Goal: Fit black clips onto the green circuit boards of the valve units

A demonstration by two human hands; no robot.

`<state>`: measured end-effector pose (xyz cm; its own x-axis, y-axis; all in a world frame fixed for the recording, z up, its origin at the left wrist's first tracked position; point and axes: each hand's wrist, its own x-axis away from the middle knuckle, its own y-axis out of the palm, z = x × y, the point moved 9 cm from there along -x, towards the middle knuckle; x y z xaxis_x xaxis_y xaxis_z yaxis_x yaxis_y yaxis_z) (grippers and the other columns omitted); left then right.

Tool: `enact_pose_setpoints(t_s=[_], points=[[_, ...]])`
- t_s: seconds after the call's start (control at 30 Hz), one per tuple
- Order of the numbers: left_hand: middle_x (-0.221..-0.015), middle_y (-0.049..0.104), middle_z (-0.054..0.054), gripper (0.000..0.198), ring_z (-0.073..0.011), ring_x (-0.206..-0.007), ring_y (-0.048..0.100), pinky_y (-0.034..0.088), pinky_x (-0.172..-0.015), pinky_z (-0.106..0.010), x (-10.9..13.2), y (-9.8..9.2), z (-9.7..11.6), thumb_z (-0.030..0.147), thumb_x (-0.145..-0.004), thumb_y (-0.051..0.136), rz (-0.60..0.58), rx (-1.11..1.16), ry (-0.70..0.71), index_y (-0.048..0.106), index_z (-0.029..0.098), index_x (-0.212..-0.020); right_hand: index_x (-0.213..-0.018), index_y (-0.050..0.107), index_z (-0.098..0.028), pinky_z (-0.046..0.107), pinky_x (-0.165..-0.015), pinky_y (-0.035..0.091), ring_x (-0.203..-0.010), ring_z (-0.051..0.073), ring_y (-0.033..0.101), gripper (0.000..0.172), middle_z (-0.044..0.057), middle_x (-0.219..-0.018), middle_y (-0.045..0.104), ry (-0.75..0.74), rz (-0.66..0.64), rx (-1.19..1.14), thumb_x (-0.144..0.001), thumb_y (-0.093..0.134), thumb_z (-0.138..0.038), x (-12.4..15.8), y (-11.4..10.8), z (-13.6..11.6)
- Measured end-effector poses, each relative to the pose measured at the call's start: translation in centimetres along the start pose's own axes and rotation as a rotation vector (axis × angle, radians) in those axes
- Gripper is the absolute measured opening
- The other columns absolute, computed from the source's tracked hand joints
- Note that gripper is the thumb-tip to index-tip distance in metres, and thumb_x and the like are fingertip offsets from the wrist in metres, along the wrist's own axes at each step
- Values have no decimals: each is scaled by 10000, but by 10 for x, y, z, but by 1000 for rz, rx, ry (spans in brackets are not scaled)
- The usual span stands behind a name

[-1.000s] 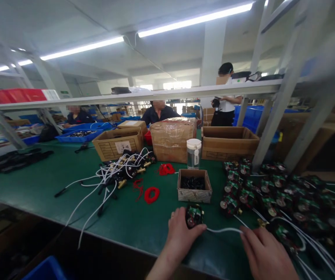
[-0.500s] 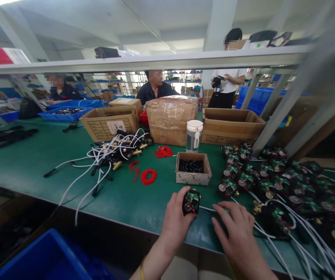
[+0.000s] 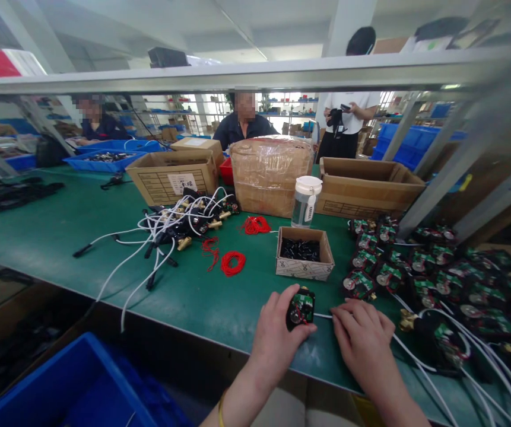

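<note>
My left hand (image 3: 275, 332) grips a small black housing with an exposed green circuit board (image 3: 302, 307) and red wires, thumb and fingers on its sides. A white cable (image 3: 323, 316) leads from the housing toward my right hand (image 3: 364, 338). Thumb and fingertips of that hand close on the cable near the table surface. Just behind the held housing sits an open cardboard box (image 3: 304, 270) with small black parts (image 3: 300, 249) in it. To the right lie many similar black units with green boards (image 3: 389, 274), some with white cables and brass fittings.
A clear bottle with a white lid (image 3: 306, 203) stands behind the small box. Red wire coils (image 3: 232, 263) and a pile of white-cabled units (image 3: 179, 216) lie left. Large cartons (image 3: 270, 178) line the back. A blue bin (image 3: 77, 385) is below. A shelf (image 3: 237, 77) spans overhead; people are beyond.
My right hand's spread fingers have come together on the white cable. The camera view has shifted a little. My left hand still grips the housing.
</note>
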<state>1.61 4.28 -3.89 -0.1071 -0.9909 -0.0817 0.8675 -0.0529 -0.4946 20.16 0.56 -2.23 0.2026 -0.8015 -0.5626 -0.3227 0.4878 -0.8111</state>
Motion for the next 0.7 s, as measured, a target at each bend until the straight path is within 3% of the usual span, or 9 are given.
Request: enact_pose_setpoints(t_s=[0.3,0.47,0.53,0.57,0.63,0.7], points=[[-1229,620,-74,749,-319,-1126,585,467,-1019,-478,8,7,-3,263,-799,844,13,-48,-29,542,378,-1475,-1078,678,-231,447,-893,355,-1117,312,625,187,55,-1045,707,-175,65,-39,-1034,501,-269,-5,-3,-11],[-1279,598,-79,1032,-324,-1139,596,491,-1019,-486,15,0,-4,368,-656,960,-60,-21,25,437,411,-1545,-1132,670,-227,445,-883,379,-1106,317,637,199,63,-1081,713,-221,109,-55,-1030,506,-272,-5,-12,-18],[-1319,577,-86,1042,-292,-1135,611,512,-1013,-441,13,-18,-4,415,-664,951,-45,22,68,418,380,-1558,-1160,666,-221,447,-880,387,-1087,316,646,208,69,-1096,714,-242,133,-65,-1027,512,-265,-4,-18,-22],[-1313,578,-85,923,-262,-1104,627,524,-995,-407,9,-34,-6,418,-735,905,3,30,77,453,353,-1537,-1165,667,-218,450,-877,389,-1071,318,650,212,73,-1098,714,-240,146,-67,-1027,512,-262,-3,-20,-23],[-1228,612,-75,501,-202,-1001,656,540,-939,-340,-4,-74,-15,350,-912,738,155,-31,51,605,282,-1390,-1162,674,-217,451,-860,396,-1032,319,656,213,81,-1087,714,-233,170,-71,-1026,518,-264,0,-25,-22],[-1085,648,-60,173,-180,-933,663,532,-897,-300,-24,-114,-27,248,-969,632,293,-235,-24,729,219,-1109,-1168,682,-220,441,-834,400,-1004,317,657,212,85,-1077,711,-233,188,-67,-1019,543,-275,5,-27,-18]])
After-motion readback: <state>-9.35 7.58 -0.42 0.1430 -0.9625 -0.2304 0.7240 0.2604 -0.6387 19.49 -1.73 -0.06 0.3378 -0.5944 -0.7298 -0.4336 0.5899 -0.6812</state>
